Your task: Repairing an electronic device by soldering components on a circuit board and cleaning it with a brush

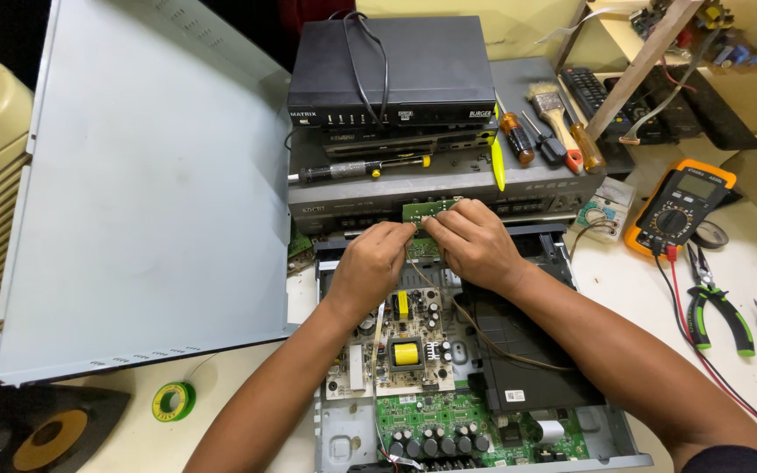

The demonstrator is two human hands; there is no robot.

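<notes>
Opened player chassis on a workbench, two hands gripping a small green circuit board above it.

Left to right: grey metal cover (142,184) propped open at the left; roll of green-and-yellow tape (173,400) on the table below it; left hand (370,267) and right hand (475,241) close together, fingertips of both pinched on the small green circuit board (427,210), which is held over the rear edge of the open chassis (475,350), just in front of a stack of black and grey set-top units (396,79); power board with a yellow transformer (406,353) under the wrists; screwdrivers and a brush (549,109) on the stack; orange multimeter (681,206); green-handled pliers (716,311) at the far right.
</notes>
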